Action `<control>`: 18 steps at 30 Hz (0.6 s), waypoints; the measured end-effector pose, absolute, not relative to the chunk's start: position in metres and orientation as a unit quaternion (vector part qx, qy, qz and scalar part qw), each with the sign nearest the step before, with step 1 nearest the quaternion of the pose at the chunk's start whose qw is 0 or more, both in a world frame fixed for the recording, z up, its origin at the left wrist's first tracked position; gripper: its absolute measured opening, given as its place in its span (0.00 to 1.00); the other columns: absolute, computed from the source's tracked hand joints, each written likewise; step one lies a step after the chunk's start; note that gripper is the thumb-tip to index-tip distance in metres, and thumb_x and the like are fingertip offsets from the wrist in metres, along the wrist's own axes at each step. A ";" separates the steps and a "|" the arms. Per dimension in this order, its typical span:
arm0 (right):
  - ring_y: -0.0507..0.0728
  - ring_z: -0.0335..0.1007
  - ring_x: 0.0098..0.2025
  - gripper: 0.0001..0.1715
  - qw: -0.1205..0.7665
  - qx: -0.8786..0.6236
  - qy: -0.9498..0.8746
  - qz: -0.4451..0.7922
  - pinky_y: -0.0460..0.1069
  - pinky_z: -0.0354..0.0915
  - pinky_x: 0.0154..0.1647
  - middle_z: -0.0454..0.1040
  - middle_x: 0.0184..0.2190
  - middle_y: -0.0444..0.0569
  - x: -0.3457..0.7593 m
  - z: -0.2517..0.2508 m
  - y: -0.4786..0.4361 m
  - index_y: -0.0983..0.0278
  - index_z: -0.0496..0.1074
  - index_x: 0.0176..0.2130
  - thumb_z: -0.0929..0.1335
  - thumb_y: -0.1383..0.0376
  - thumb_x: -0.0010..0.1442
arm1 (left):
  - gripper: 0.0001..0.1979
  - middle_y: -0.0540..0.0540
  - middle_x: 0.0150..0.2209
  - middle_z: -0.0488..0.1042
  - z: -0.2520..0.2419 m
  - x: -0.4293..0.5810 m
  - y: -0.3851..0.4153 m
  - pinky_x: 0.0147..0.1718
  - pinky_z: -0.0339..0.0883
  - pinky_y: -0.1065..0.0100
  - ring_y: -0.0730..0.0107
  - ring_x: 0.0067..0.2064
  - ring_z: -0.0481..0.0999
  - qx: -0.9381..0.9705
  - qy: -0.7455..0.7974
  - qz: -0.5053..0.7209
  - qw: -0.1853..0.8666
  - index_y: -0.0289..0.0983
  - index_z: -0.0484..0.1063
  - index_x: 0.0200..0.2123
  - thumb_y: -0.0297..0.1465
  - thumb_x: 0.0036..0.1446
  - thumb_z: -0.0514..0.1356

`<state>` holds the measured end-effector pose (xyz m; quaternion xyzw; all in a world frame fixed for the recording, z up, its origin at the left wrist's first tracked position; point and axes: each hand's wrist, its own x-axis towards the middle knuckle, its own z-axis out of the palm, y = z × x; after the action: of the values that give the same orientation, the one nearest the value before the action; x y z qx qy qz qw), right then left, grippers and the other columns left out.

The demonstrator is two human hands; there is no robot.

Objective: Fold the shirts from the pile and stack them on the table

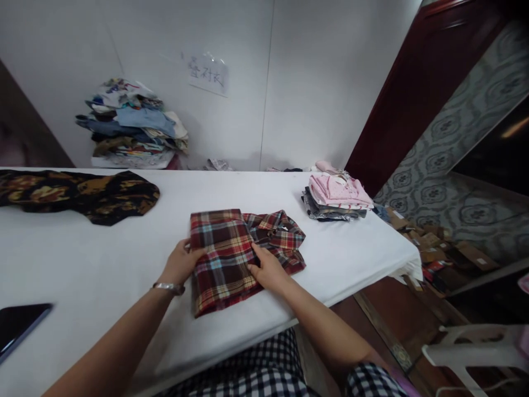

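Note:
A red, brown and cream plaid shirt (225, 256) lies partly folded on the white-covered table (144, 259), its collar toward the right. My left hand (181, 264) grips the shirt's left edge, thumb on top and fingers beneath or behind the cloth. On the folded part near its right side rests my right hand (266, 269), fingers apart and touching the fabric.
Folded clothes with a pink shirt (339, 190) on top are stacked at the table's right. A dark patterned garment (82, 193) lies at the left. Clothes (140, 124) are piled behind. A phone (22, 325) sits front left; a white stool (479, 353) stands right.

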<state>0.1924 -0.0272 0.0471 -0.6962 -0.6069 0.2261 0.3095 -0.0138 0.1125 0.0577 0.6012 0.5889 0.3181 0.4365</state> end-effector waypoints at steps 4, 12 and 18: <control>0.61 0.56 0.64 0.38 0.288 -0.684 -0.633 0.221 0.57 0.55 0.63 0.60 0.63 0.55 0.184 0.055 -0.031 0.64 0.54 0.66 0.65 0.62 0.59 | 0.26 0.39 0.41 0.79 0.051 -0.036 0.099 0.38 0.75 0.59 0.53 0.41 0.79 0.588 0.611 0.287 0.445 0.34 0.68 0.48 0.38 0.45 0.65; 0.61 0.66 0.56 0.26 0.396 -0.687 -0.574 0.204 0.59 0.62 0.58 0.68 0.57 0.52 0.206 0.046 -0.089 0.59 0.68 0.57 0.66 0.61 0.59 | 0.17 0.43 0.39 0.80 0.059 -0.023 0.097 0.35 0.77 0.60 0.55 0.40 0.80 0.591 0.535 0.284 0.533 0.37 0.70 0.41 0.32 0.45 0.64; 0.58 0.73 0.34 0.29 0.463 -0.759 -0.386 0.248 0.53 0.72 0.28 0.74 0.42 0.52 0.225 0.031 -0.123 0.58 0.66 0.57 0.66 0.55 0.56 | 0.39 0.35 0.47 0.76 0.064 -0.040 0.117 0.32 0.76 0.57 0.50 0.40 0.79 0.605 0.574 0.183 0.521 0.35 0.57 0.60 0.43 0.47 0.64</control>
<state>0.2253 -0.1229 0.0311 -0.7586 -0.3865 0.2475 0.4625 -0.0405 0.1171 0.0637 0.6048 0.5741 0.1827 0.5208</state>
